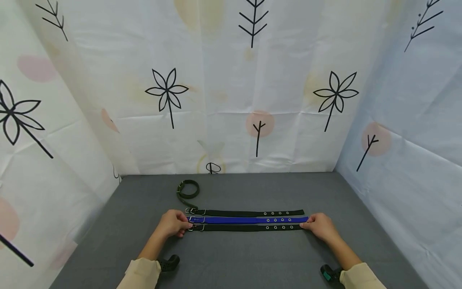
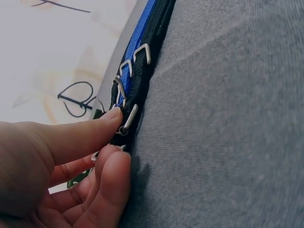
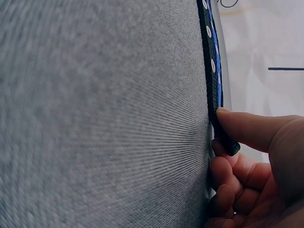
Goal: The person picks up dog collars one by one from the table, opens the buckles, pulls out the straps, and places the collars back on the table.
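Observation:
Three flat collars lie side by side across the grey table: a far black collar, a blue collar in the middle and a near black collar. My left hand pinches the buckle end of the near black collar, by its metal ring, with thumb and fingers. At the other end, my right hand pinches that collar's tip, which pokes out below the thumb in the right wrist view. Both hands are close to the blue collar's ends. Metal eyelets line the right part of each collar.
A dark green leash lies coiled behind the collars, its tail running to the far black collar's buckle end. The grey tabletop meets patterned white cloth walls at the back and sides.

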`<state>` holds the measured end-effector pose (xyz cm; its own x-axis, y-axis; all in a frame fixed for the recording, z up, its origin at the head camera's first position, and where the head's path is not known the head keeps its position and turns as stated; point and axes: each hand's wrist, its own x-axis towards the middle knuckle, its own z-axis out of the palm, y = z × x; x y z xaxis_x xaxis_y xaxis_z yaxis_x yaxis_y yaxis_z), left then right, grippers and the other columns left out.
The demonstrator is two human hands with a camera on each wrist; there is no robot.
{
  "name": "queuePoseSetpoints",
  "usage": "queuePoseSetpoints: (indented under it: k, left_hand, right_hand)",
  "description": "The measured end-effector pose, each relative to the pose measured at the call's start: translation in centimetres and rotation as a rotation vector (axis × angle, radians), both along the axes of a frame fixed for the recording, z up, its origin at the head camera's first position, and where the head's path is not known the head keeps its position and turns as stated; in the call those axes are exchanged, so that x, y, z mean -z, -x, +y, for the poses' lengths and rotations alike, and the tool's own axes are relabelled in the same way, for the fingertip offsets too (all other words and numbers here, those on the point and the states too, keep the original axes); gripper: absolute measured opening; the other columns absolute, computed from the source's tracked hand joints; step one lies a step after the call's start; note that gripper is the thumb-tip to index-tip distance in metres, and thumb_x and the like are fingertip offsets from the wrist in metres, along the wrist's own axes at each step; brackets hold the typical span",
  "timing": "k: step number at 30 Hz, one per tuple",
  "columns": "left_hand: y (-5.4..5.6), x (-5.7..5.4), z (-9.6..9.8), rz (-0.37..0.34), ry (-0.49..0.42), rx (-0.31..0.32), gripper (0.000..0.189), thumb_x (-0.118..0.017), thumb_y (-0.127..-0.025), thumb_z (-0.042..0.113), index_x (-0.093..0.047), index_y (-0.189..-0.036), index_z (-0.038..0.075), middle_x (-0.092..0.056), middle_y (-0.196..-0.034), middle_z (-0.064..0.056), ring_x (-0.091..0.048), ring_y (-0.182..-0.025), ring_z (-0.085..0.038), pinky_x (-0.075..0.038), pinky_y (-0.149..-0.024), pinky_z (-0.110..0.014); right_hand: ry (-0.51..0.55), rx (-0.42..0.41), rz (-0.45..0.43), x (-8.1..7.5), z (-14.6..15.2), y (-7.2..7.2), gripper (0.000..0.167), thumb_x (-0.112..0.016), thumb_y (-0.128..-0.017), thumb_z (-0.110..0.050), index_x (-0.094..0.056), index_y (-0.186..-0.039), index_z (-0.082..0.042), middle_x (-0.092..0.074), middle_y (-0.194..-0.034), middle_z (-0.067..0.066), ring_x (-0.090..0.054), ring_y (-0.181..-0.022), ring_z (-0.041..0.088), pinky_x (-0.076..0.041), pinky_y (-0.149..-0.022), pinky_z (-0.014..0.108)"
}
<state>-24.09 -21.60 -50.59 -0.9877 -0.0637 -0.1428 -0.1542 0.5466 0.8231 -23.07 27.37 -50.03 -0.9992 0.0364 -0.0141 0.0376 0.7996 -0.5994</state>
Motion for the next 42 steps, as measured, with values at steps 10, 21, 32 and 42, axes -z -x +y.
queuePoseSetpoints:
  k: [10,21,32,42]
  left_hand:
    - [0.2,-0.1,-1.1,-0.032,-0.132,0.03,0.012,-0.074,-0.078,-0.011,-0.064,-0.079,-0.005,-0.06,-0.067,-0.009,-0.06,-0.052,-0.017,-0.055,-0.051,-0.034]
    - [0.0,-0.4,-2.0,-0.041,-0.14,0.047,0.012,-0.073,-0.078,-0.012,-0.063,-0.081,-0.005,-0.06,-0.068,-0.009,-0.06,-0.053,-0.018,-0.055,-0.051,-0.034]
    - [0.8,-1.6,-3.1,0.121,0.092,-0.007,0.008,-0.074,-0.084,0.004,-0.066,-0.086,0.003,-0.061,-0.073,-0.005,-0.056,-0.058,-0.019,-0.049,-0.051,-0.033]
    - [2.0,-1.7,-2.2,0.379,0.08,-0.124,0.014,-0.073,-0.088,0.013,-0.067,-0.099,0.006,-0.067,-0.098,-0.01,-0.064,-0.092,-0.029,-0.05,-0.072,-0.041]
  right_hand:
    - [-0.008,-0.002,-0.007,-0.2,0.4,-0.1,0.034,-0.076,-0.081,-0.021,-0.051,-0.06,-0.011,-0.041,-0.057,-0.004,-0.039,-0.053,0.014,-0.03,-0.051,0.029]
    - [-0.029,-0.001,-0.033,-0.7,1.2,-0.4,0.033,-0.075,-0.083,-0.022,-0.052,-0.062,-0.011,-0.043,-0.059,-0.003,-0.04,-0.055,0.015,-0.031,-0.053,0.03]
    - [-0.055,-0.035,0.012,-3.6,1.0,0.1,0.025,-0.069,-0.089,-0.026,-0.059,-0.075,-0.007,-0.05,-0.066,0.0,-0.044,-0.059,0.017,-0.035,-0.053,0.032]
    - [0.142,-0.038,0.231,-4.6,-5.2,1.9,0.016,-0.068,-0.093,-0.021,-0.066,-0.091,-0.005,-0.063,-0.082,0.003,-0.054,-0.074,0.019,-0.045,-0.067,0.036]
